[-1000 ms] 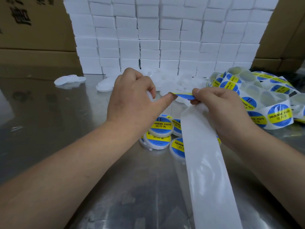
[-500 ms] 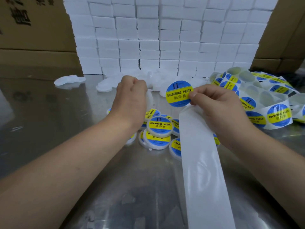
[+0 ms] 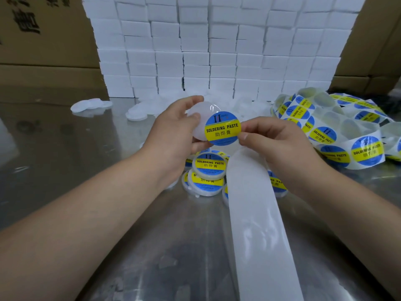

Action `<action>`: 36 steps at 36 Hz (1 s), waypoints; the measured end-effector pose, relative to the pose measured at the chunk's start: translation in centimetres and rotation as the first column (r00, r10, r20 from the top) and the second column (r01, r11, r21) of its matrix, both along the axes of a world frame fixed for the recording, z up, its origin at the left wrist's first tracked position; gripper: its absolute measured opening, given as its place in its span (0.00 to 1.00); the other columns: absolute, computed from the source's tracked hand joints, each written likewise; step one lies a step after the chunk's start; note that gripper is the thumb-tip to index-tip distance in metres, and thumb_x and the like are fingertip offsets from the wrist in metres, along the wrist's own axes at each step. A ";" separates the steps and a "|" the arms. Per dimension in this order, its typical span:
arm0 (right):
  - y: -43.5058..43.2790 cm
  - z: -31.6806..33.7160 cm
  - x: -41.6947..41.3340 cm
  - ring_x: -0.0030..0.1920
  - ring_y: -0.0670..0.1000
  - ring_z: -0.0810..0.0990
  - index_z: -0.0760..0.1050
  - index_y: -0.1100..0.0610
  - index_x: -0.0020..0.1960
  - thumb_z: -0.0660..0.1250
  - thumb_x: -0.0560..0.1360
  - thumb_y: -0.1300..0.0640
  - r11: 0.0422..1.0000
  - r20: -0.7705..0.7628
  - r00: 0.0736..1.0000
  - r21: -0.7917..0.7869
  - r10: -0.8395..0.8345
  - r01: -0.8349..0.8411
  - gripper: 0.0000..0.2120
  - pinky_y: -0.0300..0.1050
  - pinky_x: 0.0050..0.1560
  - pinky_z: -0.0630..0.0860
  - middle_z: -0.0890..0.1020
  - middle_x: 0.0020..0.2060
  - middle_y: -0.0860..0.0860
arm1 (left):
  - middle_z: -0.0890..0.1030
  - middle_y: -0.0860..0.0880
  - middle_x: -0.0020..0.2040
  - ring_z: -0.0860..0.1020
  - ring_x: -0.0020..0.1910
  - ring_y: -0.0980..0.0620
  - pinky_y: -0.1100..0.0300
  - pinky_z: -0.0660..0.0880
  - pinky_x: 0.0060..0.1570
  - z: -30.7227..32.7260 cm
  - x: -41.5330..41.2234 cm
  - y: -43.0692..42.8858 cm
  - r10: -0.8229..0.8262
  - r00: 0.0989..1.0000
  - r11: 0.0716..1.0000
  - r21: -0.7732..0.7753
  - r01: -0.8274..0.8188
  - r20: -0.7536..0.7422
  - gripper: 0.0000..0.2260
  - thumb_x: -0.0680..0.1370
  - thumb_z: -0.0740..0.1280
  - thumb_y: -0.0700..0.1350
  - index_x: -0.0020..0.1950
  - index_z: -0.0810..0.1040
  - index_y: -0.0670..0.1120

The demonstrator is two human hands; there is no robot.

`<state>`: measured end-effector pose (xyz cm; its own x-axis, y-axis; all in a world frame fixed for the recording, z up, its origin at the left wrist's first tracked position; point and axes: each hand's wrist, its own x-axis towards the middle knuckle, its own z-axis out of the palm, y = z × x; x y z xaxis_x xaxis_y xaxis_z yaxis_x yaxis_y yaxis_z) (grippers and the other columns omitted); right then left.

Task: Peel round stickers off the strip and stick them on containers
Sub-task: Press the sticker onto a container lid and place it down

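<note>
My left hand (image 3: pixel 173 133) grips a round white container (image 3: pixel 200 118), held up with its flat face toward me. My right hand (image 3: pixel 275 140) pinches the right edge of a round blue and yellow "SOLDERING PASTE" sticker (image 3: pixel 222 128), which overlaps the container's right side. The empty white backing strip (image 3: pixel 258 224) also runs from under my right hand down toward me. Below my hands lies a pile of labelled containers (image 3: pixel 209 165). A tangled strip of stickers (image 3: pixel 338 131) lies at the right.
A wall of stacked white boxes (image 3: pixel 217 46) stands at the back of the metal table (image 3: pixel 65 159), with cardboard cartons (image 3: pixel 43 40) on both sides. Loose unlabelled white containers (image 3: pixel 91 106) lie in front of the boxes.
My left hand has brought a white container up, face toward me. The peeled sticker in my right hand has moved against the container's right side.
</note>
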<state>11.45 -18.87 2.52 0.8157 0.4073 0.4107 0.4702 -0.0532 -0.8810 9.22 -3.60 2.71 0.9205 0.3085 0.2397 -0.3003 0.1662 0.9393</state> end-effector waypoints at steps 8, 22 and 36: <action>-0.1 -0.2 0.3 0.40 0.41 0.78 0.81 0.48 0.40 0.65 0.73 0.64 0.999 0.008 1.000 -0.023 0.026 -0.026 0.13 0.35 0.44 0.75 0.84 0.36 0.46 | 0.80 0.41 0.49 0.81 0.41 0.42 0.54 0.80 0.40 0.3 -0.4 -0.2 -0.133 0.991 0.983 -0.131 0.130 -0.014 0.11 0.79 0.55 0.41 0.51 0.76 0.49; 0.0 -0.1 0.2 0.35 0.37 0.78 0.81 0.50 0.41 0.65 0.73 0.65 0.998 -0.033 0.998 -0.019 0.054 -0.055 0.11 0.29 0.39 0.74 0.83 0.32 0.43 | 0.80 0.41 0.53 0.82 0.37 0.48 0.57 0.80 0.41 -0.1 -0.5 -0.5 -0.162 0.987 0.986 -0.028 0.163 0.019 0.13 0.77 0.62 0.35 0.52 0.76 0.53; 0.0 -0.1 0.3 0.33 0.36 0.76 0.80 0.47 0.39 0.66 0.73 0.64 0.999 -0.009 0.999 -0.023 0.042 -0.042 0.12 0.27 0.36 0.72 0.82 0.29 0.41 | 0.81 0.48 0.44 0.82 0.36 0.52 0.57 0.80 0.42 -0.5 -0.2 -0.6 -0.151 0.988 0.988 0.025 0.150 0.044 0.14 0.76 0.63 0.34 0.49 0.76 0.54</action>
<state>11.73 -18.90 2.41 0.8013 0.4508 0.3934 0.4645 -0.0542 -0.8839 9.00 -4.24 2.24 0.9440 0.1619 0.2874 -0.3158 0.1922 0.9291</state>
